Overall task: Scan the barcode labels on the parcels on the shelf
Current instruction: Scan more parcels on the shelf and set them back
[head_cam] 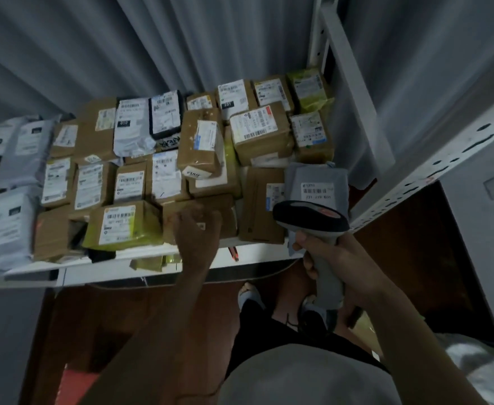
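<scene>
Many brown boxes and grey bags with white barcode labels cover the white shelf [117, 268]. My right hand [330, 258] grips the grey handle of a barcode scanner [310, 219], whose dark head sits over the shelf's front right corner. Just beyond the scanner head lies a grey bag parcel [317, 182] with a white label facing up. My left hand [196, 229] rests, fingers curled, on a brown box [207, 207] at the shelf's front edge. Left of it stands a yellow-taped box [123, 226] with its label up.
A white perforated shelf upright [433, 173] runs diagonally at the right, and another post [324, 33] rises behind. Grey curtains hang behind the shelf. Below are a reddish-brown floor and my feet [286, 305]. A red pen [234, 252] lies on the shelf edge.
</scene>
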